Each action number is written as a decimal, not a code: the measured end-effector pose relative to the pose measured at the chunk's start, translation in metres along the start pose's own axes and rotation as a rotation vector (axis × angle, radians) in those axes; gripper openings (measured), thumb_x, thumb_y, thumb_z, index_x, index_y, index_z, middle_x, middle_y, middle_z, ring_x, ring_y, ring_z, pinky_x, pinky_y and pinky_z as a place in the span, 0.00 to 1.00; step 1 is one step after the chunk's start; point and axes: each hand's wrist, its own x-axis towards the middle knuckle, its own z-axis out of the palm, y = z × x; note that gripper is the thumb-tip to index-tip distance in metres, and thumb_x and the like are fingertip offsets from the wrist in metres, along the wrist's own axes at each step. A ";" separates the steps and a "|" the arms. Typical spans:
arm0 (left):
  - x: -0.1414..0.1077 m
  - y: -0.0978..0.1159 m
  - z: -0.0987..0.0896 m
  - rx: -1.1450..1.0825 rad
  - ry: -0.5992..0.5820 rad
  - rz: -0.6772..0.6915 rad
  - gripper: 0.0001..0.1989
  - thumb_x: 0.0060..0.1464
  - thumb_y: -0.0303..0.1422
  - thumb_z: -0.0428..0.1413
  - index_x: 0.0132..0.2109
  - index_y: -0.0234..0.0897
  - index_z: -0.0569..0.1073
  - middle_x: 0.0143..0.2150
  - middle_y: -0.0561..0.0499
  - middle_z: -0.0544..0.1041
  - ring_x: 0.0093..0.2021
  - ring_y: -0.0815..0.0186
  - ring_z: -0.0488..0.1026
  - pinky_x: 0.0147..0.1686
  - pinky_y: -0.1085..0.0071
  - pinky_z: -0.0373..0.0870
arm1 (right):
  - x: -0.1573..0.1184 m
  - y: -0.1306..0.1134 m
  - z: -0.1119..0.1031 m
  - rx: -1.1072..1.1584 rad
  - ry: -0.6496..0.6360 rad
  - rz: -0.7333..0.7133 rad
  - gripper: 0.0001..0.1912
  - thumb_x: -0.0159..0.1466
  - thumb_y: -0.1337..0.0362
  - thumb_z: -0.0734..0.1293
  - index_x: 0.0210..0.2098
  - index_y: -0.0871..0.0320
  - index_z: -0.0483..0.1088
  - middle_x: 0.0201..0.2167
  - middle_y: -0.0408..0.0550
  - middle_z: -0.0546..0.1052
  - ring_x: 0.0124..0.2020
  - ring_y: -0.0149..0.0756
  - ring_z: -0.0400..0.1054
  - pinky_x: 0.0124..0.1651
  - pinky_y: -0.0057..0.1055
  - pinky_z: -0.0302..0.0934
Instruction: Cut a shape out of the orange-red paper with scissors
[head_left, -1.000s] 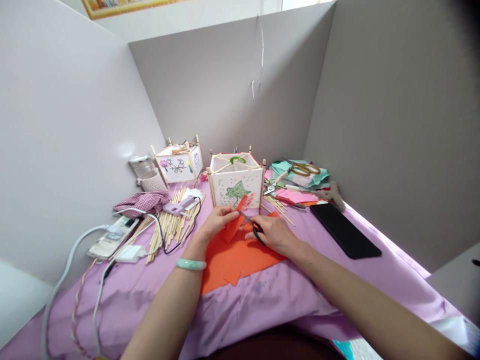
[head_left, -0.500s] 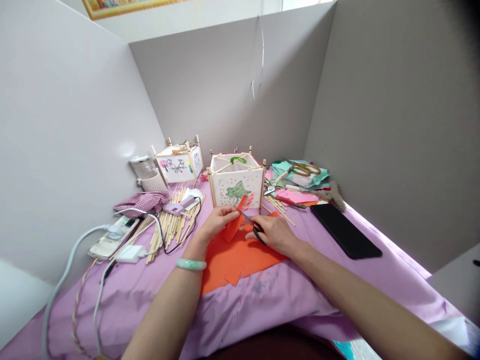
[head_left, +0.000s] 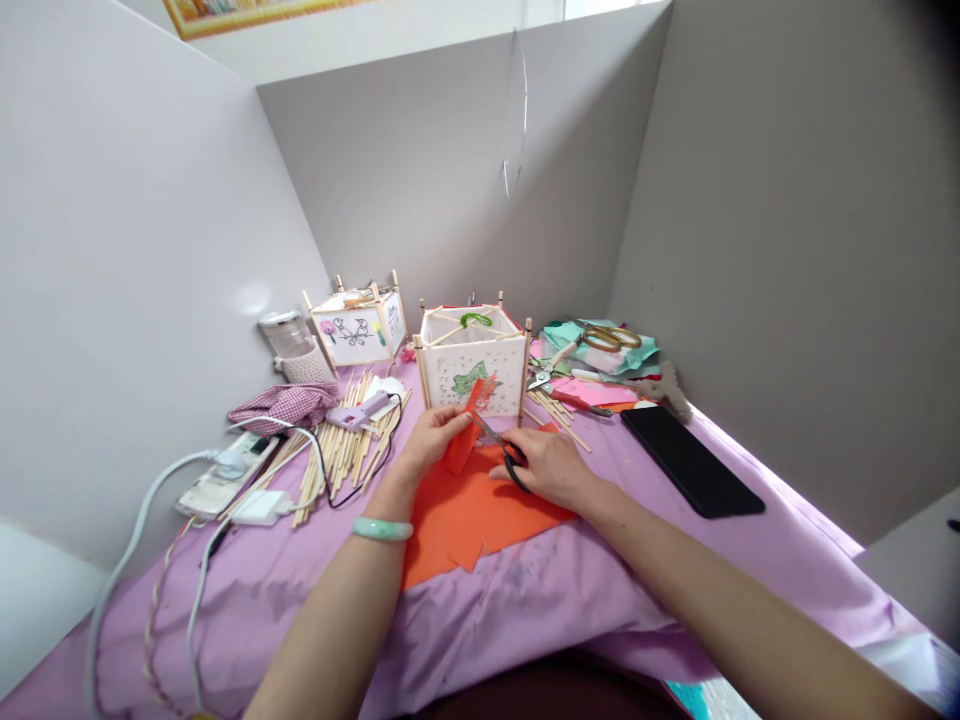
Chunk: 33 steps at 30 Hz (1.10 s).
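Between thumb and fingers, my left hand (head_left: 437,436) pinches an orange paper strip (head_left: 461,450) whose upper end is cut into a fringe. My right hand (head_left: 551,466) has its fingers in the black handles of small scissors (head_left: 513,462), and their blades reach the strip beside my left fingertips. Under both hands lies a larger orange sheet (head_left: 450,525) with a notched front edge. Just behind the strip stands a white paper lantern (head_left: 442,365) with wooden corner posts and a green leaf drawing, partly hidden by the fringe.
A second lantern (head_left: 360,335), a jar (head_left: 285,335), a glue gun (head_left: 364,411), wooden sticks (head_left: 345,455) and cables (head_left: 142,510) are at the left. To the right are pliers (head_left: 541,378), gold-handled scissors (head_left: 611,338) and a black phone-like slab (head_left: 690,462) on the purple cloth (head_left: 300,600).
The orange strip has shifted slightly left and stands more upright, with its fringe lower. The scissors remain in my right hand, their blades still at the strip.
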 end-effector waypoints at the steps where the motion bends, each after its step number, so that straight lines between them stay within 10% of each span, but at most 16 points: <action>1: 0.000 0.000 0.000 -0.003 0.003 0.000 0.15 0.44 0.40 0.60 0.34 0.30 0.74 0.28 0.49 0.76 0.26 0.68 0.72 0.30 0.73 0.67 | 0.000 0.000 0.000 -0.003 0.002 0.000 0.21 0.56 0.47 0.66 0.40 0.56 0.68 0.33 0.46 0.75 0.31 0.34 0.68 0.31 0.27 0.51; 33: -0.005 0.006 0.006 0.117 -0.085 -0.054 0.10 0.43 0.36 0.60 0.28 0.31 0.75 0.23 0.52 0.74 0.23 0.71 0.67 0.25 0.75 0.60 | 0.000 -0.005 -0.001 0.087 -0.023 0.005 0.19 0.56 0.48 0.67 0.37 0.57 0.67 0.31 0.46 0.74 0.29 0.33 0.67 0.30 0.26 0.52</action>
